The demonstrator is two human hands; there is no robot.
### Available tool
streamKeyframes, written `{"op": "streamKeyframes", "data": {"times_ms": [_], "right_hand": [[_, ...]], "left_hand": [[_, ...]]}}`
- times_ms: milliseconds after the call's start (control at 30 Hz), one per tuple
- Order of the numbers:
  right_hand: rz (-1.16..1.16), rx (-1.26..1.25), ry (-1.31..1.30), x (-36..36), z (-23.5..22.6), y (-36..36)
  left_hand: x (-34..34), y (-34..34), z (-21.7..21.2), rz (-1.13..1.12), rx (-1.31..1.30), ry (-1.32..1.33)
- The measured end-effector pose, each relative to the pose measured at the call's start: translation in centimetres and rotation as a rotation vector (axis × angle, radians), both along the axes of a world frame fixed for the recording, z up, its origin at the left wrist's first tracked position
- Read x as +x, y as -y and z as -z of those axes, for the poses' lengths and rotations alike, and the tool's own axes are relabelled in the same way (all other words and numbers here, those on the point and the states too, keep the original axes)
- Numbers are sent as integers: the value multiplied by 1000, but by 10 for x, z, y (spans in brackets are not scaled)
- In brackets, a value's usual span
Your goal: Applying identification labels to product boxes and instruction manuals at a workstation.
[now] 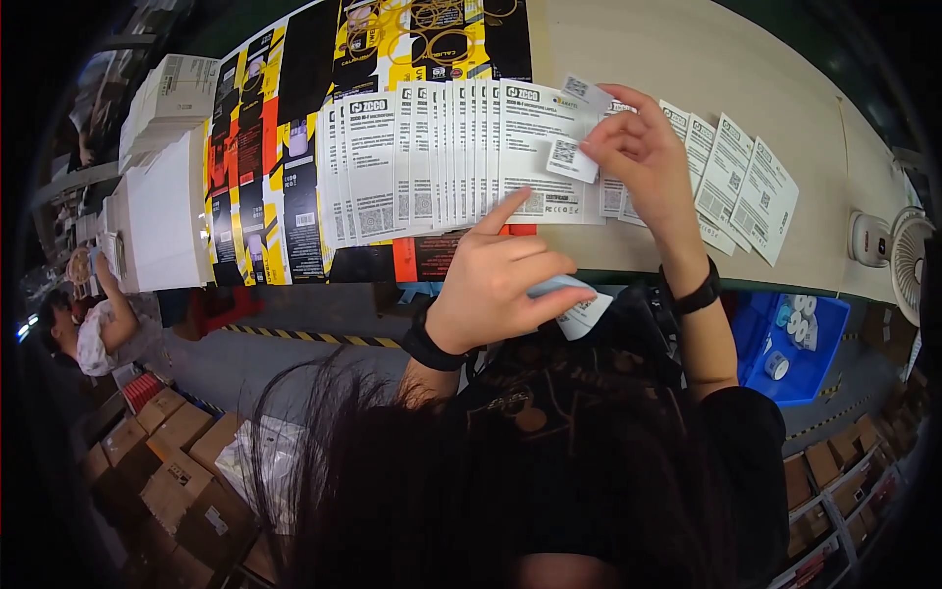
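Note:
Between thumb and finger of my right hand point(643, 162) is a small white QR-code sticker point(571, 160), over a printed white leaflet point(525, 123). Another small label with a QR code point(579, 90) shows by the upper fingertips; I cannot tell whether they hold it. My left hand point(500, 285) is closed on a strip of labels point(586, 316), bluish on the back, at the table's near edge. Its index finger stretches out and touches the lower part of the leaflet. An overlapping row of leaflets point(368, 167) runs leftward, and more leaflets point(751, 196) fan out beyond my right hand.
Printed yellow-and-black sheets point(260, 137) lie under the row, with rubber bands point(432, 29) at the far side. Stacked white leaflets point(172, 103) stand at left. A small fan point(913, 255) is at right, a blue bin point(810, 344) below. A co-worker sits far left near cartons point(177, 481).

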State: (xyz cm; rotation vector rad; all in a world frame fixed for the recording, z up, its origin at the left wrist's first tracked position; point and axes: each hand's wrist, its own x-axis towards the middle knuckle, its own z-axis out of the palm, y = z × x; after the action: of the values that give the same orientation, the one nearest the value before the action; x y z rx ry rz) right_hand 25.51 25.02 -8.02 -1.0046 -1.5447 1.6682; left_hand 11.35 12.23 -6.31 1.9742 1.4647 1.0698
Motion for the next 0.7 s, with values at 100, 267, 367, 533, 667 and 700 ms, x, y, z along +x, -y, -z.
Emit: {"op": "streamKeyframes", "data": {"times_ms": [100, 267, 367, 533, 667, 700], "right_hand": [[-21, -32, 26, -6, 13, -3], [-63, -35, 56, -9, 19, -5], [-67, -28, 64, -11, 19, -5], [-54, -14, 90, -11, 20, -6], [-47, -9, 90, -13, 19, -5], [-45, -7, 91, -13, 18, -4]], "left_hand": [[-1, 0, 4, 1, -39, -28], [-1, -2, 6, -1, -117, 4], [-2, -1, 6, -3, -143, -1], [-2, -1, 6, 11, -171, -10], [-3, -1, 5, 9, -170, 9], [-3, -1, 4, 9, -169, 16]]}}
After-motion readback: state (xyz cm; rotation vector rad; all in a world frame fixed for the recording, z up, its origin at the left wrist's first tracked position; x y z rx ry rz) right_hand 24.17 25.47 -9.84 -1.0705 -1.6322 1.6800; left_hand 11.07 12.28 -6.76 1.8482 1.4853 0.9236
